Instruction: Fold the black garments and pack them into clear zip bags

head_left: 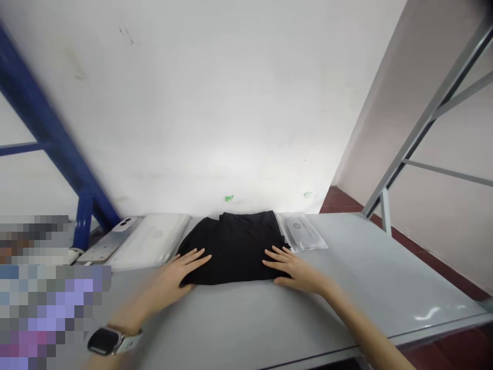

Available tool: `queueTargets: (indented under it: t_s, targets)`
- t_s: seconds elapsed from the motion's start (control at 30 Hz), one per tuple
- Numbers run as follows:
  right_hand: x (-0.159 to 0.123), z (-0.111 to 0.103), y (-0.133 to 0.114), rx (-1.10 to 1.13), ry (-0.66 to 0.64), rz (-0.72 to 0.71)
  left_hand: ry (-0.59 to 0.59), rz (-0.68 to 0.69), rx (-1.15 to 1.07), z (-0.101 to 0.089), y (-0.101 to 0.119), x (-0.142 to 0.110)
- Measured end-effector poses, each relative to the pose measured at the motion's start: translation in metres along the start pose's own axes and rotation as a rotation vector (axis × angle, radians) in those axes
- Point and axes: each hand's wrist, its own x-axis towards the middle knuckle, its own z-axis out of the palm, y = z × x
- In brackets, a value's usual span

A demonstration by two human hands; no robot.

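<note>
A folded black garment point(234, 246) lies on the grey table point(346, 288) close to the white wall. My left hand point(175, 277) rests flat on the garment's left edge with its fingers stretched out. My right hand point(295, 267) lies flat on the garment's right edge, fingers spread. Neither hand grips anything. A smartwatch point(106, 340) sits on my left wrist.
A stack of clear plastic bags point(148, 241) lies left of the garment, with a phone point(111, 239) beside it. Another clear bag point(302, 231) lies to the right. A blue frame point(46, 133) stands at left, a grey shelf frame point(423, 123) at right.
</note>
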Motion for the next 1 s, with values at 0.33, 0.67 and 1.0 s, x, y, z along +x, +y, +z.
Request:
queueTargets:
  t_s: [0.33, 0.67, 1.0]
  targets:
    - [-0.026, -0.010, -0.004, -0.036, 0.245, 0.089, 0.233, -0.007, 0.033, 0.011, -0.013, -0.030]
    - [-0.035, -0.035, -0.017, 0.181, 0.533, 0.134, 0.573, 0.003, 0.079, -0.023, 0.010, -0.031]
    - [-0.093, -0.036, -0.038, 0.334, 0.264, 0.169, 0.687, 0.142, 0.070, 0.003, 0.023, -0.084]
